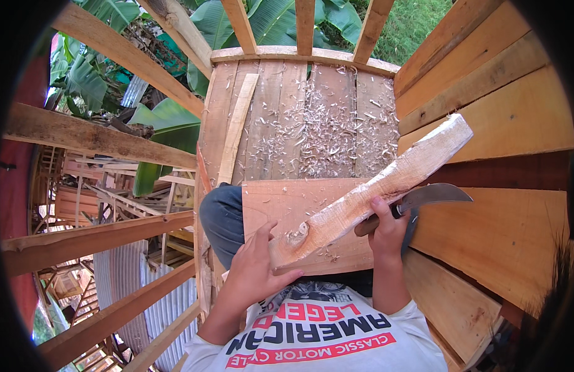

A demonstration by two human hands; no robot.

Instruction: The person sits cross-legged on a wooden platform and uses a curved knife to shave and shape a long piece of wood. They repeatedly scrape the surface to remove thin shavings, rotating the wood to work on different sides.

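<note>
Across the person's lap, above a flat board (336, 260), a long pale piece of wood (374, 189) slants from lower left to upper right. Its long axis is diagonal: the narrower end, marked by a rough curled notch, points down toward the left hand (253, 266), and the broader, whitish end points up and away to the right, beyond the board. The wood lies between the hands, its lower end against the left hand and the near edge of its middle beside the right hand (387, 229). The left hand is cupped around that lower end, fingers bent on the far side and thumb stretched rightward on the near side; I cannot tell how firmly it grips. The right hand is closed around the handle of a curved knife (433, 194), its thumb laid up against the wood; the blade points right, its tip hooking slightly downward. The left forearm slopes up and inward, and the right one rises almost upright. Beyond the board, curled shavings (330, 130) litter the plank floor (225, 93), where a loose wooden strip (238, 127) lies lengthwise at the left.
</note>
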